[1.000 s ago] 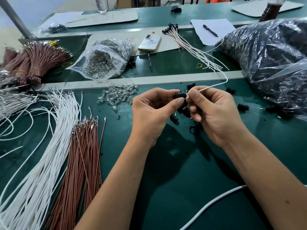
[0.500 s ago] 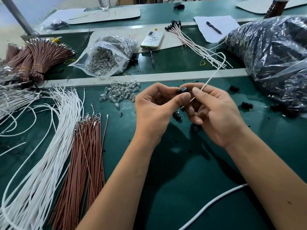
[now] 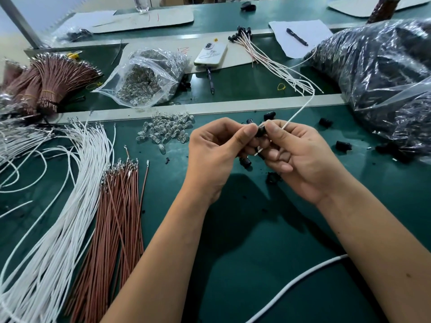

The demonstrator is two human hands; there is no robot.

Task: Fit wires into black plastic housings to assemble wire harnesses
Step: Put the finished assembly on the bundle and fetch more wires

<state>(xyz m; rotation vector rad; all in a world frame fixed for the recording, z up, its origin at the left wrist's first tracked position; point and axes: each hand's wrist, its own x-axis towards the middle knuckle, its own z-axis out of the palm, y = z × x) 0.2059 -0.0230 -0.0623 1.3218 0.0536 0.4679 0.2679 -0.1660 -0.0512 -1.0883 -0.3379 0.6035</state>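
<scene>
While a green mat (image 3: 268, 264) covers the workbench, the left hand (image 3: 214, 155) and right hand (image 3: 300, 157) meet above it, both pinching one small black housing (image 3: 260, 131) between their fingertips. A thin white wire (image 3: 300, 110) runs from it through the right hand's grip; loose white wires (image 3: 58, 206) and brown wires (image 3: 116, 217) lie left
</scene>
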